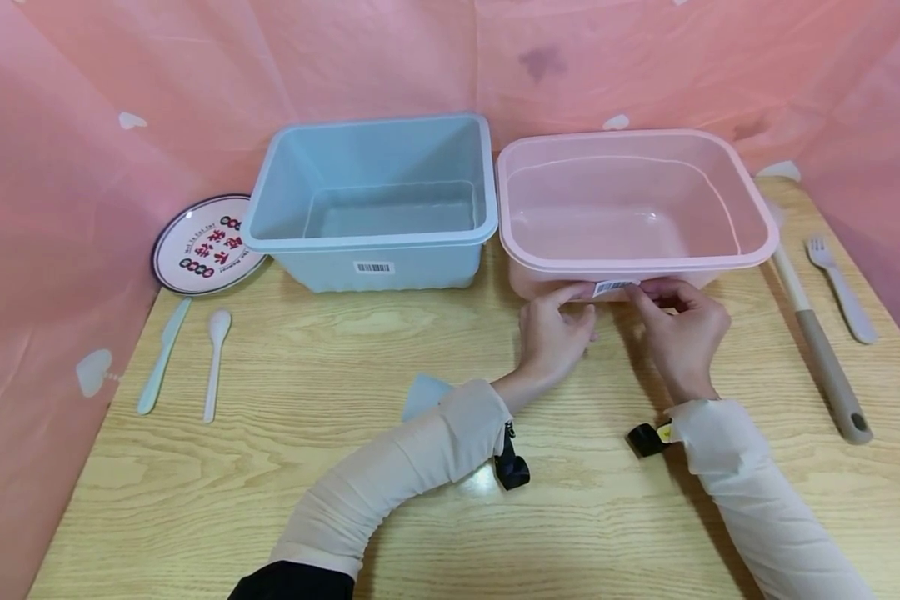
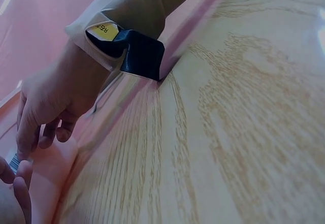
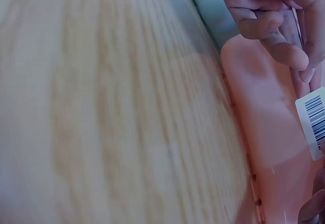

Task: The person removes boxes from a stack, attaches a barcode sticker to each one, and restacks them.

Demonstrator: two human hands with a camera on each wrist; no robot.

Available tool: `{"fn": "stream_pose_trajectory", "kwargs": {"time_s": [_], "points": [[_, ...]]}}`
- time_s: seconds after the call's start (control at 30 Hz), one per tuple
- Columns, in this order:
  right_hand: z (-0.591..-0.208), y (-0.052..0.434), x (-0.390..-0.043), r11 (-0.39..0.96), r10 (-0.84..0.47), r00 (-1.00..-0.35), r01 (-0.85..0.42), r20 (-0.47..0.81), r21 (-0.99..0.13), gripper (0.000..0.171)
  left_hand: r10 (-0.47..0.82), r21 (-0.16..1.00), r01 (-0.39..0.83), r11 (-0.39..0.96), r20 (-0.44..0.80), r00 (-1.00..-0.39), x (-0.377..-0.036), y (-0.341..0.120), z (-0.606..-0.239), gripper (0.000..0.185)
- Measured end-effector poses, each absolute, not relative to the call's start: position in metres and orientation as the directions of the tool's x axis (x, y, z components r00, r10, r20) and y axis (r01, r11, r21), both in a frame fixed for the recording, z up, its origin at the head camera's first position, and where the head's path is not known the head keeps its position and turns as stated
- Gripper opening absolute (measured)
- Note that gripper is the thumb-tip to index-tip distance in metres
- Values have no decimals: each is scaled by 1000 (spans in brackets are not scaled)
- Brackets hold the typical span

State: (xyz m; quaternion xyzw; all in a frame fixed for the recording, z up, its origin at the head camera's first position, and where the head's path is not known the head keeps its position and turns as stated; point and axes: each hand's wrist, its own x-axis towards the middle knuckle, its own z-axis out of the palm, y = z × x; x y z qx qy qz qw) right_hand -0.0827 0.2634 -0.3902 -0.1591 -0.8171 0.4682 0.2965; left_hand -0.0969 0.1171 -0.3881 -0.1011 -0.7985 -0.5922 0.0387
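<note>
Pink sheeting [image 1: 82, 100] walls in a pale wooden table [image 1: 390, 517] on three sides. At its far edge stand two empty tubs side by side, a blue tub [image 1: 375, 204] and a pink tub [image 1: 630, 208], their rims almost touching.

Both hands meet at the near wall of the pink tub, where a small white barcode sticker [image 1: 613, 287] sits just under the rim. The left hand [image 1: 555, 333] has its fingertips [image 3: 284, 51] curled against the wall right beside the sticker; the right hand [image 1: 678, 329] pinches at the sticker's other end, though how firmly I cannot tell. The sticker still lies mostly flat on the plastic, so by my judgement the peeling has barely begun and nearly all of it remains.

Well left of the grip lie a patterned plate [image 1: 202, 246], a knife [image 1: 162, 357] and a spoon [image 1: 216, 360]; well right of it, a spatula [image 1: 817, 333] and a fork [image 1: 843, 287]. The blue tub keeps its own sticker.
</note>
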Motion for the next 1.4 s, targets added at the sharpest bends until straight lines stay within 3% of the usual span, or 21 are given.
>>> {"fn": "stream_pose_trajectory", "kwargs": {"time_s": [0.67, 0.83, 0.97, 1.1, 1.4], "points": [[-391, 269, -84, 533, 529, -774, -16, 348, -846, 20, 127, 955, 189, 226, 164, -978, -94, 120, -390, 30], [-392, 268, -79, 530, 464, -819, -49, 338, -847, 15, 184, 968, 182, 175, 149, -971, -92, 121, -388, 27], [-391, 262, -74, 512, 343, -879, -121, 332, -850, 11, 229, 951, 200, 237, 145, -963, -93, 124, -387, 32], [-389, 256, -75, 530, 258, -896, -181, 360, -829, 13, 238, 928, 226, 295, 158, -958, -96, 126, -389, 36], [-390, 258, -78, 601, 255, -902, -136, 350, -787, 13, 249, 918, 198, 343, 114, -962, -97, 125, -390, 35]]}}
